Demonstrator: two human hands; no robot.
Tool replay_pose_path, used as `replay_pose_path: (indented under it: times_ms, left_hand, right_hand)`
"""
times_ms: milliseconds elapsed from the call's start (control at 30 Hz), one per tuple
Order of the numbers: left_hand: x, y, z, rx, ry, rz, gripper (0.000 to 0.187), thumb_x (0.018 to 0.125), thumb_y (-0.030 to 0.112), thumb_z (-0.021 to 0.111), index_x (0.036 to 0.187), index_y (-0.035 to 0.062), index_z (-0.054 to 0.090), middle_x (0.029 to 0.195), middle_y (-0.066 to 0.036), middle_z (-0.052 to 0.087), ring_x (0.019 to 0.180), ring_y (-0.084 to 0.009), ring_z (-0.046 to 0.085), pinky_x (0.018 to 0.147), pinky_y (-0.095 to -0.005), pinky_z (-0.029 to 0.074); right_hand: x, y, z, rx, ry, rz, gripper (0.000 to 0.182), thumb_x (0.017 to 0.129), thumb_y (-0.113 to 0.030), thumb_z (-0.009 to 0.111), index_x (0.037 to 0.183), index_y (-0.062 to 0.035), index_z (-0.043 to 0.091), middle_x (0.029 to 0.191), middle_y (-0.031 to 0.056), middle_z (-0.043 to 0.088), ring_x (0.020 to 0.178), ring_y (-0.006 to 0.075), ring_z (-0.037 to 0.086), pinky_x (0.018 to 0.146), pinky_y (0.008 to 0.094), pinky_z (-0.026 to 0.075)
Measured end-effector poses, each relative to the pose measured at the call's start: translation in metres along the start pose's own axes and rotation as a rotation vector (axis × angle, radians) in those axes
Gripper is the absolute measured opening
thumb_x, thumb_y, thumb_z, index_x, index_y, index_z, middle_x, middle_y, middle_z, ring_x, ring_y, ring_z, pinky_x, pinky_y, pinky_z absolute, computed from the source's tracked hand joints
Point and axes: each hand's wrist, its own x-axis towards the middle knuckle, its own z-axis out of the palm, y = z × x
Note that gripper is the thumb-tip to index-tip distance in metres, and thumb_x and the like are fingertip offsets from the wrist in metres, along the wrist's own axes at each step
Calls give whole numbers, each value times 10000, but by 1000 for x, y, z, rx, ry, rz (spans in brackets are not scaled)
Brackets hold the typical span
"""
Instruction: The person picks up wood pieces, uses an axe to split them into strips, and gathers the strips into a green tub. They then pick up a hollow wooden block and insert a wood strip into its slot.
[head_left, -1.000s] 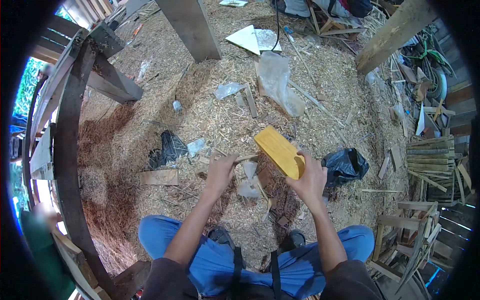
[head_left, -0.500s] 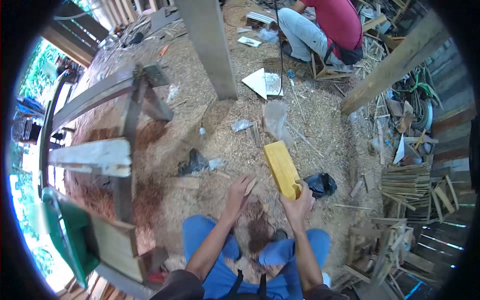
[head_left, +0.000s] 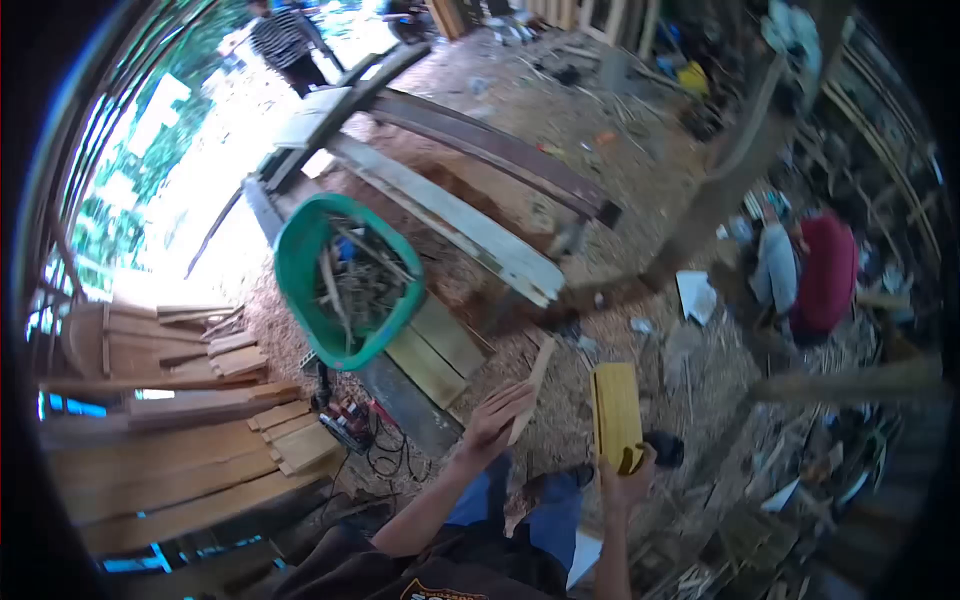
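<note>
My right hand (head_left: 628, 482) is closed around the lower end of a yellow wooden block (head_left: 615, 405), which points away from me and has a curved notch close to my fingers. To its left, my left hand (head_left: 495, 415) grips a thin, pale wooden strip (head_left: 534, 390), held tilted between thumb and fingers. The two pieces are apart. Just beyond my left hand, light boards (head_left: 432, 350) lie on a bench beside a green plastic tub (head_left: 407, 325) filled with scrap sticks.
A power tool (head_left: 347, 425) with a cable lies at the left, near stacked planks (head_left: 180, 470). Long beams (head_left: 450, 215) stretch across ahead. A person in a red shirt (head_left: 828, 270) crouches at the right; another in stripes (head_left: 280, 40) is far left. Shavings cover the floor.
My view has swung left, bringing the tub, planks and power tool into sight. The strip in my left hand now shows at greater length. The yellow block stays in my right hand.
</note>
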Motion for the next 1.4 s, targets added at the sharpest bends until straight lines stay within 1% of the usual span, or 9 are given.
replay_pose_path:
  times_ms: [200, 333, 533, 567, 767, 900, 1100, 1267, 1400]
  left_hand:
    - [-47, -57, -158, 332, 247, -59, 380, 841, -9, 620, 1205, 41, 718, 1299, -143, 693, 1323, -298, 597, 1168, -518, 407]
    - [-73, -178, -263, 518, 342, -201, 377, 846, 47, 614, 1199, 83, 739, 1265, -109, 708, 1291, -315, 611, 1188, -570, 344]
    - [-54, -269, -330, 727, 48, -574, 586, 895, 86, 633, 1469, 156, 540, 1513, -178, 497, 1434, -320, 444, 1233, -579, 212]
    - [-57, -269, -333, 720, 24, -566, 586, 895, 86, 633, 1469, 156, 540, 1513, -178, 497, 1434, -320, 444, 1233, -579, 212]
    - [-50, -201, -307, -20, -47, -377, 669, 885, 185, 727, 1515, 173, 504, 1603, -211, 374, 1510, -348, 331, 1247, -562, 196]
    - [-50, -178, -291, -70, -99, -149, 787, 862, 278, 754, 1572, 234, 418, 1653, -157, 302, 1543, -344, 260, 1269, -551, 161]
    - [-46, -132, -295, 76, -147, 43, 701, 804, 281, 815, 1452, 251, 550, 1631, -130, 340, 1541, -318, 264, 1267, -571, 156]
    - [-69, -103, -270, 187, -93, 143, 527, 774, 170, 801, 1279, 244, 671, 1533, -87, 460, 1469, -286, 399, 1258, -586, 178]
    - [-102, -72, -247, 274, -118, 194, 485, 763, 91, 757, 1230, 202, 685, 1400, -38, 557, 1412, -245, 474, 1257, -614, 174]
  right_hand:
    - [-42, -53, 70, -129, -76, -169, 657, 713, -206, 902, 1244, -84, 533, 1207, 159, 586, 1089, 319, 609, 928, 438, 495]
    - [-77, -107, 150, -62, -175, -261, 633, 771, -168, 892, 1255, -62, 498, 1150, 124, 602, 1036, 240, 624, 876, 365, 523]
    - [-108, -205, 244, 241, -451, -155, 608, 852, -148, 848, 1281, -50, 429, 1112, 101, 615, 1042, 193, 616, 886, 338, 528]
    - [-116, -227, 256, 436, -494, -71, 610, 853, -156, 850, 1278, -55, 424, 1122, 105, 619, 1049, 193, 617, 899, 337, 527]
    - [-131, -266, 268, 472, -555, -47, 604, 857, -190, 854, 1294, -68, 456, 1091, 87, 644, 1033, 186, 631, 906, 347, 521]
    - [-139, -275, 249, 488, -588, 3, 578, 891, -205, 819, 1329, -109, 456, 1204, 140, 653, 1076, 212, 645, 918, 345, 534]
    - [-156, -276, 204, 484, -640, 33, 582, 926, -219, 784, 1391, -124, 447, 1183, 151, 686, 1029, 217, 673, 881, 356, 543]
    - [-169, -237, 174, 375, -629, -163, 627, 907, -200, 801, 1410, -123, 436, 1189, 165, 674, 1030, 221, 664, 869, 352, 531]
    - [-179, -197, 148, 455, -725, -43, 641, 909, -187, 796, 1431, -116, 430, 1199, 163, 663, 1068, 219, 644, 898, 359, 516]
